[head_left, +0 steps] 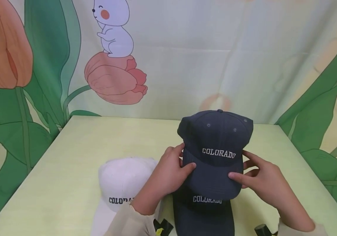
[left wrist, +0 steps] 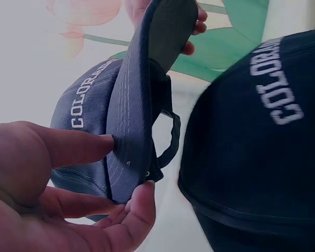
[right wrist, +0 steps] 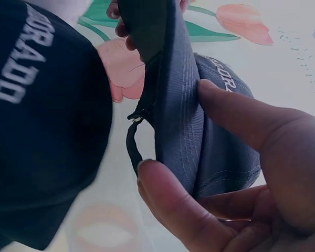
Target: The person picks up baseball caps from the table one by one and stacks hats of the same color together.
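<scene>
A navy baseball cap (head_left: 215,137) with white COLORADO lettering is held up by both hands, its brim toward me. My left hand (head_left: 171,167) pinches the brim's left side, thumb on top and fingers beneath. On the opposite side my right hand (head_left: 262,180) grips the brim the same way. Both wrist views show the held cap's brim (left wrist: 128,121) edge-on and its back strap (right wrist: 134,144) below. A second navy cap (head_left: 203,216) with the same lettering lies under it, its crown partly hidden by the held one.
Left of the navy caps, a white cap (head_left: 124,180) with black lettering sits on the pale yellow table (head_left: 68,164), partly covered by my left forearm. A curtain (head_left: 180,65) printed with tulips and a white animal hangs behind the table's far edge.
</scene>
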{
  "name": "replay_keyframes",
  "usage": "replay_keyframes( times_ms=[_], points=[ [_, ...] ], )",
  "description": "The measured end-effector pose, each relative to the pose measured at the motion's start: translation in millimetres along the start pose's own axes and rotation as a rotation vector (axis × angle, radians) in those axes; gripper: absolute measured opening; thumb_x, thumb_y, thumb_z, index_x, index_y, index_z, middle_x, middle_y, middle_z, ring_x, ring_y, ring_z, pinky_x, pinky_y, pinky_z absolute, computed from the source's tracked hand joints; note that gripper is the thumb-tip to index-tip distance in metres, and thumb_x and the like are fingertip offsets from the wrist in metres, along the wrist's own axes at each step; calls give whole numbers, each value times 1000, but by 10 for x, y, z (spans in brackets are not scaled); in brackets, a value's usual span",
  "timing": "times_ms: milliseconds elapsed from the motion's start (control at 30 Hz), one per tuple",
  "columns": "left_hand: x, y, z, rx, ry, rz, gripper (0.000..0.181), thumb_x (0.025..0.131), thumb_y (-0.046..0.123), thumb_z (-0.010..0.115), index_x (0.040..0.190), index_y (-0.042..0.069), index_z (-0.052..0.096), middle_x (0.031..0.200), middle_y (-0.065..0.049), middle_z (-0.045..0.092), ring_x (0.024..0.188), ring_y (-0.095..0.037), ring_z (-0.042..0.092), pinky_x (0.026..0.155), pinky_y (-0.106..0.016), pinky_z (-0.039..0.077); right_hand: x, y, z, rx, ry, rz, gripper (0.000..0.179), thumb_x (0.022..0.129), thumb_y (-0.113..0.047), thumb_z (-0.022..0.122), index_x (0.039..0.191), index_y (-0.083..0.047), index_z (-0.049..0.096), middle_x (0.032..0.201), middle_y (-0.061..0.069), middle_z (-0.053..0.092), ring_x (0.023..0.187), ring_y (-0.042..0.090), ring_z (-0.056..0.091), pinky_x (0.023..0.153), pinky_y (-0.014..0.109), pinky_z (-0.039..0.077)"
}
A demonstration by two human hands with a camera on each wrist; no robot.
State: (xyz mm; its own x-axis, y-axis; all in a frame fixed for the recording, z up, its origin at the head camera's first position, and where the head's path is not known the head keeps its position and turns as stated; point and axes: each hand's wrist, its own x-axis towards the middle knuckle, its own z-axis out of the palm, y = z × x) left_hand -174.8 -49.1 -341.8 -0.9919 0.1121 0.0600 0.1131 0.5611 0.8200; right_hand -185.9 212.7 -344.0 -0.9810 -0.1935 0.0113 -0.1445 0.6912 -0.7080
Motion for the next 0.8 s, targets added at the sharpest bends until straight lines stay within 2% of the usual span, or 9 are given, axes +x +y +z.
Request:
replay_keyframes(
  times_ms=[167, 333, 567, 800],
  points=[
    [-104, -124, 55, 16, -21, -1, 62, 90, 21, 66, 141, -4, 43, 100, -12, 54, 95, -21, 52, 80, -35, 47, -87, 85, 129, 34, -23, 31, 87, 74, -53, 78, 146, -18, 43, 102, 7, 66, 78, 9, 69, 64, 27, 54],
    [-203, -211, 106, 39, -39, -10, 62, 89, 22, 67, 140, -4, 45, 93, -10, 51, 92, -20, 49, 77, -35, 45, -147, 145, 248, 40, -43, 74, 88, 72, -54, 79, 145, -18, 44, 101, 6, 66, 76, 9, 68, 63, 26, 54],
    [-325, -308, 187, 66, -23, -6, 63, 86, 23, 70, 138, -5, 47, 110, -19, 56, 105, -30, 54, 94, -47, 47, -204, 219, 372, 31, -80, 140, 90, 71, -52, 81, 144, -16, 44, 98, 4, 66, 73, 9, 67, 61, 26, 53],
    [-383, -360, 269, 91, -26, -6, 65, 85, 24, 71, 136, -8, 48, 115, -23, 54, 107, -35, 56, 96, -51, 46, -243, 327, 468, 18, -112, 194, 91, 71, -50, 81, 145, -14, 43, 97, 4, 65, 71, 10, 67, 62, 27, 52]
  ],
)
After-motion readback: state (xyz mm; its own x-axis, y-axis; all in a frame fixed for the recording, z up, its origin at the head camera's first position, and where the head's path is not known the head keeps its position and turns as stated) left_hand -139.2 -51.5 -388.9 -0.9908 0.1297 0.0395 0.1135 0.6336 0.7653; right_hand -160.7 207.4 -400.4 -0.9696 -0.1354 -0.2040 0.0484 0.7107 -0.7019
